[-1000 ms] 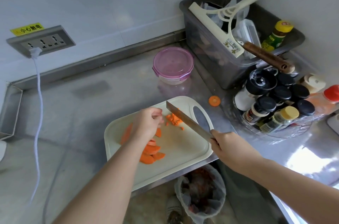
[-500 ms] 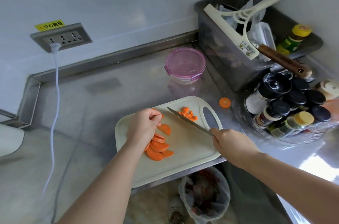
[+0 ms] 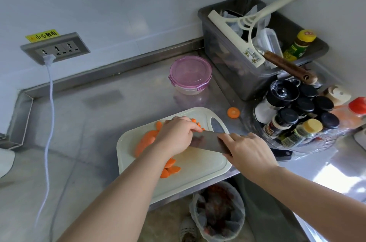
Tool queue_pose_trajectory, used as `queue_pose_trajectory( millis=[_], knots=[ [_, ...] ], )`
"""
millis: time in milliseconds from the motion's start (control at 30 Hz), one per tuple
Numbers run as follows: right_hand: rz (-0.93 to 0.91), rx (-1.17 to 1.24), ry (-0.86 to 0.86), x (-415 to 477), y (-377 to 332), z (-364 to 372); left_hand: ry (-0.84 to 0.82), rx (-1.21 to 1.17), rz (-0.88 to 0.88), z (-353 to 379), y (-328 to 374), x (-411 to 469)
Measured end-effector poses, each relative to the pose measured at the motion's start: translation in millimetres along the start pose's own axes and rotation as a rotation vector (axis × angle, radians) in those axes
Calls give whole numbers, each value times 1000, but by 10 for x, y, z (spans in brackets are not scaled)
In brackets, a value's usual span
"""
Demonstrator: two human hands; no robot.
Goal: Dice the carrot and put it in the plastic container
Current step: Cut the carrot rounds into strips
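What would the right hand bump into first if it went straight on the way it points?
Probably the left hand, curled over carrot slices at the tip of the knife that the right hand grips; depth is unclear.

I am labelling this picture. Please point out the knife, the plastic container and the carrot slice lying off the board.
knife (image 3: 207, 141), head view, flat of the blade.
plastic container (image 3: 189, 72), head view, middle of its pink lid.
carrot slice (image 3: 233, 112), head view, its centre.
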State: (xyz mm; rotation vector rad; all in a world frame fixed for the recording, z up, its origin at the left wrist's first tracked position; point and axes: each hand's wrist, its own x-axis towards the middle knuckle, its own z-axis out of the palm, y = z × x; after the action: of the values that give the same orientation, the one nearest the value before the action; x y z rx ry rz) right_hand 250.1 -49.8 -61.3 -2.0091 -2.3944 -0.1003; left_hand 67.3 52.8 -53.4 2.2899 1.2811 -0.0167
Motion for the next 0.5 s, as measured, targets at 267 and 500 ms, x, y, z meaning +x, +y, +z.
queue_pose_trajectory(
  millis=[267,500],
  knots=[
    [-3,61,-75,-40,-24,-117,140,-29,-79,-10,-75,87],
    [327,526,-268,-3,-35,-123,439,-194,-324,-183,-528,-246]
  ],
)
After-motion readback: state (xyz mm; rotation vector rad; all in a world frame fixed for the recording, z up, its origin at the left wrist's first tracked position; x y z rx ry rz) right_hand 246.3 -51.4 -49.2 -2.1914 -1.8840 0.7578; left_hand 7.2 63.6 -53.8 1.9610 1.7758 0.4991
